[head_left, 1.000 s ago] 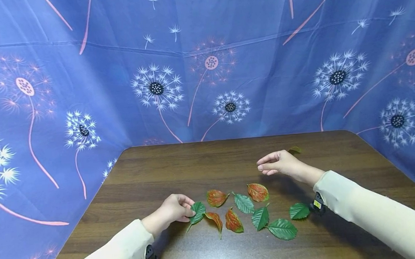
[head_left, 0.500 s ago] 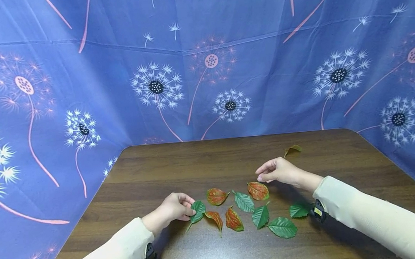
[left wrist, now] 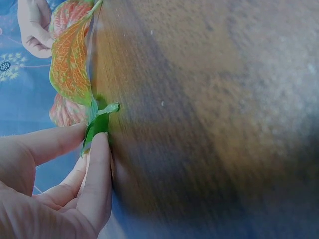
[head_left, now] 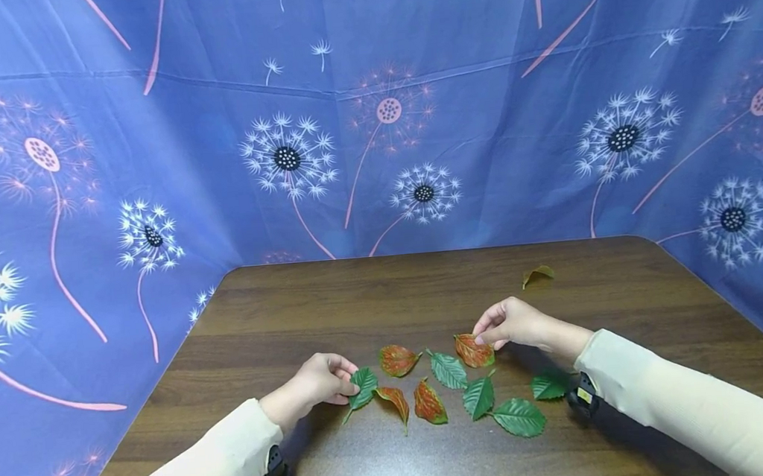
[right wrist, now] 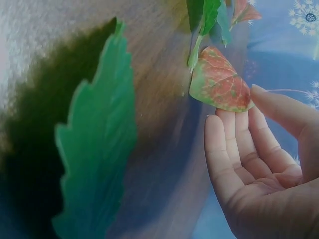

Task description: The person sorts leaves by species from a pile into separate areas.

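Observation:
My left hand (head_left: 322,384) pinches the edge of a green leaf (head_left: 365,386) between thumb and fingers, low over the table. In the left wrist view the leaf's pale stem (left wrist: 110,108) sticks out past the fingertips. At the right end of the upper row, my right hand (head_left: 519,324) pinches the right edge of a red leaf with a green rim (head_left: 471,351). From the right wrist view, the thumb lies on one face of this red leaf (right wrist: 222,82) and the fingers are behind it. A green leaf (head_left: 449,371) lies just left of it.
Red leaves (head_left: 398,361) and green leaves (head_left: 520,418) lie across the middle of the brown wooden table (head_left: 333,301). One green leaf (head_left: 549,387) is under the right wrist. A curled brownish leaf (head_left: 537,274) sits farther back. Behind hangs a blue dandelion-print cloth (head_left: 507,123).
My right hand has come down and toward me, from above the table onto the right red leaf, and now pinches its edge. The left hand has stayed put with its green leaf.

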The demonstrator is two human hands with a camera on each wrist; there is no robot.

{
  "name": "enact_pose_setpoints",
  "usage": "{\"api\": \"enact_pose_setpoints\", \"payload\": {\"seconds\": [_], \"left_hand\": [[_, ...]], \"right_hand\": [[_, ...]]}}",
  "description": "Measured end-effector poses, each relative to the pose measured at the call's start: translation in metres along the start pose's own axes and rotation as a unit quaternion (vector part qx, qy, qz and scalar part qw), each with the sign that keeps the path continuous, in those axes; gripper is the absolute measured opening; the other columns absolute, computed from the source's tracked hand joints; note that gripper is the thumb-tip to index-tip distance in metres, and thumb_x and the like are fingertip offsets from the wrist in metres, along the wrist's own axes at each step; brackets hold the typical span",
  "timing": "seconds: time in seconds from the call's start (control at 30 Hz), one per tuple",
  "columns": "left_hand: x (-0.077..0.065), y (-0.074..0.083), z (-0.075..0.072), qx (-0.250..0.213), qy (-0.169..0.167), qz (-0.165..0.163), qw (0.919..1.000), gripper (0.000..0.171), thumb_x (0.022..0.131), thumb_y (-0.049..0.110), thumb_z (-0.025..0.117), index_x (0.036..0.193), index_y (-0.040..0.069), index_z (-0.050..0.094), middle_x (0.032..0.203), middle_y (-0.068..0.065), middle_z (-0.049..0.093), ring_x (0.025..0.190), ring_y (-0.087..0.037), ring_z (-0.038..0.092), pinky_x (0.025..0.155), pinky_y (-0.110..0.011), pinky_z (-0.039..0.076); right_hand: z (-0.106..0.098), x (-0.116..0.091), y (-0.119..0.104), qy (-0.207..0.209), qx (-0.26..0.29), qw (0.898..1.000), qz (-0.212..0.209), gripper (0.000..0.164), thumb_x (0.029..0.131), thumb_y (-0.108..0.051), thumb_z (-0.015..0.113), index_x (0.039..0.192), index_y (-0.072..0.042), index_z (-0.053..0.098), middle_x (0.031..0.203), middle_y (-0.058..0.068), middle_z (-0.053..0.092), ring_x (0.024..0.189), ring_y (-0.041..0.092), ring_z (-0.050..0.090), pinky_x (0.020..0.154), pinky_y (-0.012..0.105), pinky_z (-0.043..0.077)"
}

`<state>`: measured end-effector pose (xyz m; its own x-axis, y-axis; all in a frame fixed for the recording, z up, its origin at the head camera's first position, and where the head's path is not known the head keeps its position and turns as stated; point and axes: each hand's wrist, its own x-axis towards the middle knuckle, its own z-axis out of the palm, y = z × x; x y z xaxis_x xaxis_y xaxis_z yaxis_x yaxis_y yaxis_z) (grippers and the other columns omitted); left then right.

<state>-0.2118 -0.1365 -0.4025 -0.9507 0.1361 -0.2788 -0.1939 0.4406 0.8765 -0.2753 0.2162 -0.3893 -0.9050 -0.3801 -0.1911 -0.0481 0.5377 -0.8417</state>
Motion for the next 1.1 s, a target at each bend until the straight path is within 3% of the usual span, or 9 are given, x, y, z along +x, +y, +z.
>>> {"api": "enact_pose_setpoints", "payload": {"seconds": [0.4,0.67,1.1], "left_hand": [[0.002,-0.002,0.000,0.001,-0.001,0.001,1.0000,0.025,0.073,-0.012,0.072,0.096,-0.008,0.065,0.073,-0.001,0.053,0.064,-0.011,0.054,0.061,-0.030,0.060],[0.001,-0.003,0.001,0.002,-0.001,-0.001,1.0000,0.025,0.073,-0.012,0.072,0.097,-0.008,0.065,0.074,-0.002,0.053,0.064,-0.012,0.054,0.062,-0.031,0.061],[0.004,-0.002,0.002,0.002,0.011,-0.010,0.9999,0.022,0.074,-0.013,0.071,0.095,-0.007,0.066,0.073,-0.002,0.054,0.063,-0.012,0.055,0.061,-0.029,0.060]], "right_hand": [[0.001,-0.003,-0.004,-0.005,0.007,1.000,-0.004,0.019,0.084,-0.012,0.073,0.094,0.004,0.070,0.079,0.001,0.070,0.065,0.015,0.062,0.068,0.037,0.059],[-0.007,-0.005,-0.007,-0.015,0.021,1.000,-0.018,0.022,0.086,-0.010,0.070,0.099,0.008,0.068,0.083,0.003,0.071,0.070,0.013,0.063,0.073,0.040,0.059],[-0.025,-0.001,-0.011,0.016,0.028,0.999,-0.003,0.025,0.086,-0.013,0.071,0.101,0.006,0.067,0.081,-0.002,0.070,0.070,0.013,0.063,0.078,0.043,0.058]]}}
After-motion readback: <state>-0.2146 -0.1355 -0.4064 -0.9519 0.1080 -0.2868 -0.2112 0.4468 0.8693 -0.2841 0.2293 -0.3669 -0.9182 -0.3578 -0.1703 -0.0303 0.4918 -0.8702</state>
